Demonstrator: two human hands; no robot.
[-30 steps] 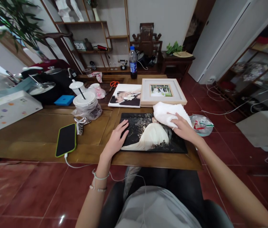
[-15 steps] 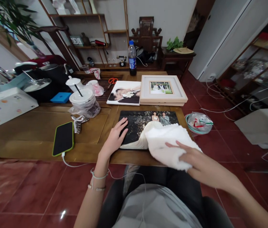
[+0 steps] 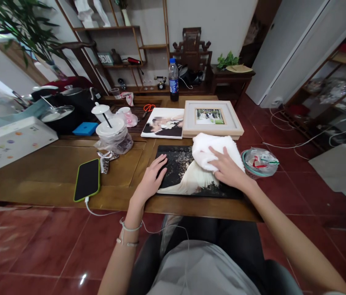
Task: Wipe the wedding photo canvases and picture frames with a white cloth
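A dark photo panel (image 3: pixel 174 166) lies flat near the table's front edge, showing a pale gown that trails across it. My left hand (image 3: pixel 155 174) rests open on its left edge, fingers stretched over the surface. A folded white fluffy cloth (image 3: pixel 203 143) covers the upper right part of the panel. My right hand (image 3: pixel 228 166) grips this cloth from above and presses it down, its fingers apart on top. The couple in the picture is hidden beneath the cloth.
Behind the panel lie a white-edged photo print (image 3: pixel 163 123) and a light wooden frame (image 3: pixel 240 129). Left of it are a bagged cup (image 3: pixel 114 135) and a charging phone (image 3: pixel 87 180). A lined bin (image 3: pixel 260 162) stands off the table's right side; a bottle (image 3: pixel 173 80) stands behind.
My right hand has pushed the cloth away from me, from the panel's lower right to its upper right. The gown's lower part is uncovered. My left hand stays on the panel.
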